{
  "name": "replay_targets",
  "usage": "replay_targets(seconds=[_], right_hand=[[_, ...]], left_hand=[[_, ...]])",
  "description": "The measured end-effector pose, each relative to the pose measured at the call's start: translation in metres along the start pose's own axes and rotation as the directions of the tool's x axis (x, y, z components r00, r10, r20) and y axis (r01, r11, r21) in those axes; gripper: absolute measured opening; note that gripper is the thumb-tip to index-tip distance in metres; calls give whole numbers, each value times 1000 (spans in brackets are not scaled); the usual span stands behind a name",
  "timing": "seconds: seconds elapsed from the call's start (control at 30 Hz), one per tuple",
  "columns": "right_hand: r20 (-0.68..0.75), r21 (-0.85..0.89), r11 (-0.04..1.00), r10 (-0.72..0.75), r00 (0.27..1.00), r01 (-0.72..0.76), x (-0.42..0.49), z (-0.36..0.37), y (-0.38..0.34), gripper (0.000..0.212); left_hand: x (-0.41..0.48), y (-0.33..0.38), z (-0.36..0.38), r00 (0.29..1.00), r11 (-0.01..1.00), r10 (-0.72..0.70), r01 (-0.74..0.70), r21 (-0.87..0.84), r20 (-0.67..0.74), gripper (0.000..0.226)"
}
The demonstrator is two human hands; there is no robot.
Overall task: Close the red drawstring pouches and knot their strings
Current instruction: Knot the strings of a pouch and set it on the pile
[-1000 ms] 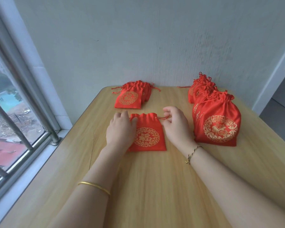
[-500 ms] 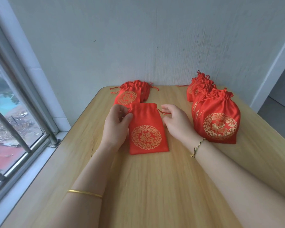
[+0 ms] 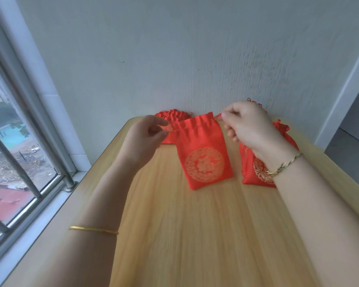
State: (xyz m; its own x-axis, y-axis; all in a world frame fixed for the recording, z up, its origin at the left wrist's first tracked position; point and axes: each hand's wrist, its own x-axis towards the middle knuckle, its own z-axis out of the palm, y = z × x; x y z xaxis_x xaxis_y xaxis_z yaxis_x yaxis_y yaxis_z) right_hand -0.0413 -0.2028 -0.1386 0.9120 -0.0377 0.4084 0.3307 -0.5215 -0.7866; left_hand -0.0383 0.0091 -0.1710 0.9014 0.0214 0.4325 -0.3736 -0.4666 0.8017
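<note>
Pouch-tying, in progress: a person's L hand [image 3: 143, 137] and R hand [image 3: 249, 125] each pinched an end of the drawstring [image 3: 217, 116] at opposite sides of a red pouch [image 3: 203, 158], thumb & forefinger clamped on the cord, other fingers loosely curled. The pouch hung between the hands over the far middle of the wooden table [image 3: 195, 235], its mouth only partly gathered; whether its bottom edge touched the top couldn't be told. It looked light, soft & limp, prob. slippery satin, so the cords close to the mouth seemed the place to hold, not the body. A stack of pouches [image 3: 172, 116] lay just behind the L hand by the wall [image 3: 174, 59]; more pouches [image 3: 255, 168] stood just beside, under the R wrist. Outward pulls had room on the L toward the table edge, less on the R.
</note>
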Motion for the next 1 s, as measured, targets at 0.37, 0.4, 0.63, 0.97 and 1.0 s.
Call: replay_targets(seconds=[0.37, 0.4, 0.63, 0.97, 1.0], right_hand=[[108, -215, 975, -25, 994, 48, -3, -22, -11, 12], [111, -221, 975, -5, 994, 30, -3, -21, -11, 11], [4, -287, 953, -101, 995, 98, -5, -16, -14, 31], [335, 867, 233, 383, 861, -441, 6, -14, -17, 32], [334, 891, 167, 390, 858, -423, 7, -15, -16, 33]], left_hand=[[13, 28, -16, 989, 909, 45, 20, 416, -144, 8], [13, 29, -18, 988, 915, 26, 38, 403, -151, 9], [15, 24, -22, 972, 936, -41, 118, 332, -232, 23], [21, 17, -31, 823, 490, -567, 368, -790, 32, 42], [22, 17, -34, 803, 392, -591, 367, -844, 75, 43]])
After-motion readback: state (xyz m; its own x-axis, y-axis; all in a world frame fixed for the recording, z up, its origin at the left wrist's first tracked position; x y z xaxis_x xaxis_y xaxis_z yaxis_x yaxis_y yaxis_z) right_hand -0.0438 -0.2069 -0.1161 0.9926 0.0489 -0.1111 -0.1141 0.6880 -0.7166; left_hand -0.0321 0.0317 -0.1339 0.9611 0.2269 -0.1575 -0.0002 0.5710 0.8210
